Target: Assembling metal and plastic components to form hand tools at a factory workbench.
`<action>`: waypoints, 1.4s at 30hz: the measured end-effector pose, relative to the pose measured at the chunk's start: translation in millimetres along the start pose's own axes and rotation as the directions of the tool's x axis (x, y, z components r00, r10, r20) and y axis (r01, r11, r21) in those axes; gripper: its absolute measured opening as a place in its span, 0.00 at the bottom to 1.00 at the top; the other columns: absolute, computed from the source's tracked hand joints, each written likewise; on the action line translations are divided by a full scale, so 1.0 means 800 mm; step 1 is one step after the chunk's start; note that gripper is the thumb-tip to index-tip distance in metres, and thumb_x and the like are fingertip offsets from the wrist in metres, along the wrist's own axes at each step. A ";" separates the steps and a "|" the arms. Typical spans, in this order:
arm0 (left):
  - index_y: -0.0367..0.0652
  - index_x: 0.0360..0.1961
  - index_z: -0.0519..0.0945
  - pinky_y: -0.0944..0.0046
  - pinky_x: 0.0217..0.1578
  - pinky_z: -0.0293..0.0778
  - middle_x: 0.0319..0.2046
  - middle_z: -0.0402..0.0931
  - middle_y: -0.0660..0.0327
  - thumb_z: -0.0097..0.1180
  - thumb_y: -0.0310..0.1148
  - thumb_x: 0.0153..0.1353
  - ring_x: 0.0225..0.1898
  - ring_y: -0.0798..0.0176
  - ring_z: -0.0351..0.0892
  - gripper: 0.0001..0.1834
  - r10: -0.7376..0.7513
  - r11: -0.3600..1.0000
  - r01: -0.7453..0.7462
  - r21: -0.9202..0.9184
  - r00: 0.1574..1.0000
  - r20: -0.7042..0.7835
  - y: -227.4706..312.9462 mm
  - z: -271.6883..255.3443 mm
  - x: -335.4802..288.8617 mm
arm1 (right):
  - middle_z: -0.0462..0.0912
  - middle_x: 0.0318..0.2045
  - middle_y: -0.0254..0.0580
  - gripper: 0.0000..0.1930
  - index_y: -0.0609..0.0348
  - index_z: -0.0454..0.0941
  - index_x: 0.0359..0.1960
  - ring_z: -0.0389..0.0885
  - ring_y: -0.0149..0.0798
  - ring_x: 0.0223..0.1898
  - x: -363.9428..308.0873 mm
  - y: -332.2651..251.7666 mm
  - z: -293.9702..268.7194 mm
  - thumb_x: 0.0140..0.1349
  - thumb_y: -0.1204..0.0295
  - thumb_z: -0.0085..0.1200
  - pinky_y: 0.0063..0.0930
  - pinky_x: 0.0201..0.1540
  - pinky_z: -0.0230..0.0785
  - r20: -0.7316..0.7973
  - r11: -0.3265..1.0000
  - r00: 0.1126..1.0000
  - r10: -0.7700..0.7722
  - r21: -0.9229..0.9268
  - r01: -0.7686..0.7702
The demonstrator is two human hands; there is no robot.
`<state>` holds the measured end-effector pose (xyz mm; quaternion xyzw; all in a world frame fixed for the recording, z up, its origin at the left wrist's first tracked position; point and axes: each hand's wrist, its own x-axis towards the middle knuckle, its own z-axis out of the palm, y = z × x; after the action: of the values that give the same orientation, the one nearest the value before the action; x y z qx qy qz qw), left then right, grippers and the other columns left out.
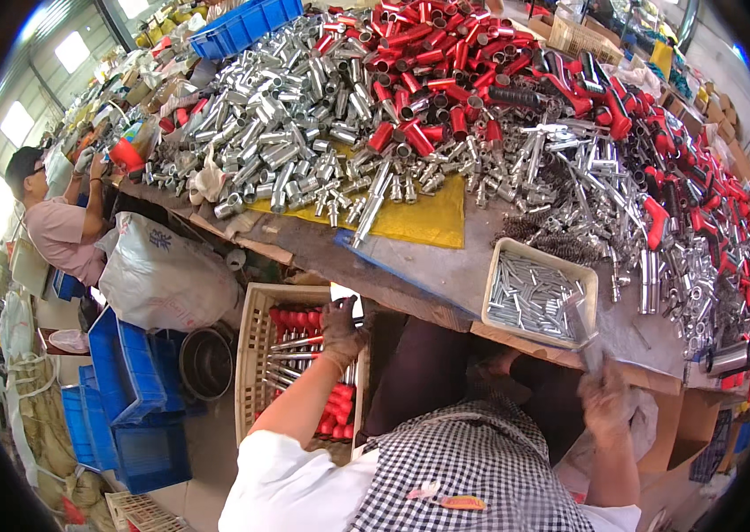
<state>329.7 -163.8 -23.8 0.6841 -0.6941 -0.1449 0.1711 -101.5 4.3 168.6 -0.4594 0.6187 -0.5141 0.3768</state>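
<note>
My left hand [341, 332], in a dirty work glove, is curled over the right rim of a cream plastic crate [246, 377]. A shiny metal rod [297, 342] runs up to its fingers; whether they grip it is hidden. Red-handled metal tools [337, 410] lie in rows inside the crate. My right hand [604, 399], smeared by motion, is closed round a long silvery metal tool [589, 348] that points up past the table's front edge. Just beyond that tool, a cream tray [492, 297] of small metal pins [530, 288] sits on the table.
Silvery tubes [259, 133], red sleeves [428, 53] and red-handled parts [656, 222] heap the worktable [432, 270]. A yellow sheet [437, 217] lies under some pieces. Blue bins [149, 452] and a white sack [166, 275] stand at left. Another person [64, 222] works at far left.
</note>
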 end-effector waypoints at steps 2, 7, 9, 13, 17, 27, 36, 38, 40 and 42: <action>0.61 0.64 0.63 0.42 0.63 0.46 0.64 0.56 0.45 0.57 0.67 0.45 0.65 0.39 0.51 0.46 -0.136 0.984 0.125 0.126 0.987 0.087 -0.012 0.009 0.022 | 0.66 0.18 0.29 0.18 0.59 0.71 0.53 0.63 0.25 0.17 0.018 0.029 -0.014 0.66 0.63 0.48 0.17 0.18 0.57 -0.159 0.881 0.954 0.253 0.446 -0.159; 0.66 0.67 0.60 0.35 0.65 0.38 0.69 0.47 0.50 0.53 0.75 0.40 0.69 0.40 0.42 0.52 -0.181 0.949 0.140 0.283 0.975 0.125 -0.031 0.043 0.040 | 0.62 0.16 0.22 0.16 0.58 0.72 0.51 0.58 0.19 0.16 0.078 0.059 -0.040 0.68 0.62 0.47 0.14 0.17 0.49 -0.441 0.995 0.892 0.101 0.021 -0.102; 0.66 0.67 0.60 0.34 0.65 0.37 0.69 0.46 0.50 0.52 0.76 0.40 0.69 0.41 0.42 0.52 -0.181 0.919 0.120 0.375 0.975 0.133 -0.030 0.047 0.044 | 0.62 0.17 0.21 0.15 0.58 0.73 0.49 0.57 0.19 0.17 0.078 0.078 -0.048 0.68 0.63 0.47 0.16 0.18 0.48 -0.442 0.994 0.892 -0.098 -0.090 0.065; 0.68 0.65 0.63 0.34 0.65 0.34 0.69 0.46 0.49 0.52 0.75 0.40 0.70 0.41 0.39 0.49 -0.117 0.917 0.068 0.393 0.988 0.102 -0.050 0.070 0.042 | 0.62 0.18 0.21 0.13 0.58 0.73 0.47 0.57 0.18 0.18 0.083 0.092 -0.047 0.67 0.64 0.48 0.16 0.19 0.47 -0.466 0.995 0.882 -0.076 -0.093 0.037; 0.68 0.64 0.64 0.32 0.65 0.33 0.69 0.45 0.48 0.53 0.73 0.40 0.70 0.40 0.40 0.48 -0.140 0.936 0.088 0.340 0.981 0.134 -0.045 0.066 0.042 | 0.62 0.19 0.21 0.11 0.58 0.73 0.46 0.56 0.18 0.18 0.085 0.094 -0.049 0.67 0.66 0.49 0.16 0.19 0.47 -0.451 0.990 0.885 -0.117 -0.122 0.068; 0.67 0.65 0.62 0.33 0.65 0.34 0.69 0.45 0.47 0.55 0.72 0.41 0.70 0.41 0.39 0.49 -0.163 0.939 0.112 0.326 0.977 0.135 -0.055 0.072 0.050 | 0.61 0.19 0.21 0.05 0.58 0.73 0.40 0.55 0.18 0.18 0.083 0.080 -0.033 0.65 0.72 0.49 0.16 0.19 0.47 -0.421 0.985 0.899 -0.119 -0.164 0.054; 0.66 0.64 0.64 0.36 0.65 0.36 0.68 0.48 0.49 0.52 0.74 0.41 0.69 0.43 0.42 0.49 -0.088 0.944 0.060 0.325 0.993 0.073 -0.056 0.065 0.044 | 0.64 0.21 0.24 0.22 0.68 0.68 0.56 0.60 0.21 0.22 0.081 0.086 -0.039 0.64 0.67 0.54 0.16 0.23 0.53 -0.381 0.973 0.916 -0.127 -0.229 0.039; 0.65 0.64 0.65 0.36 0.65 0.36 0.68 0.49 0.49 0.52 0.75 0.41 0.69 0.43 0.43 0.48 -0.064 0.955 0.056 0.293 0.998 0.018 -0.061 0.065 0.040 | 0.64 0.21 0.24 0.22 0.68 0.68 0.56 0.60 0.21 0.22 0.081 0.086 -0.037 0.64 0.67 0.53 0.16 0.23 0.53 -0.400 0.970 0.907 -0.135 -0.242 0.038; 0.61 0.62 0.67 0.37 0.65 0.36 0.67 0.51 0.48 0.50 0.76 0.41 0.68 0.42 0.45 0.49 -0.106 0.956 0.087 0.280 0.993 0.054 -0.072 0.070 0.033 | 0.65 0.21 0.25 0.22 0.68 0.68 0.56 0.60 0.21 0.22 0.082 0.091 -0.037 0.64 0.68 0.53 0.16 0.23 0.54 -0.416 0.967 0.898 -0.142 -0.251 0.037; 0.59 0.61 0.69 0.37 0.65 0.36 0.67 0.52 0.48 0.50 0.75 0.42 0.68 0.41 0.45 0.48 -0.096 0.956 0.071 0.286 0.993 0.073 -0.076 0.071 0.024 | 0.65 0.22 0.25 0.21 0.68 0.69 0.55 0.61 0.22 0.22 0.082 0.099 -0.041 0.64 0.68 0.53 0.17 0.23 0.54 -0.446 0.979 0.886 -0.130 -0.197 0.044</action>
<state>359.6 -186.4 -100.5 0.7232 -0.6850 -0.0806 0.0351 -165.7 -44.8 97.1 -0.3856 0.7127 -0.5654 0.1541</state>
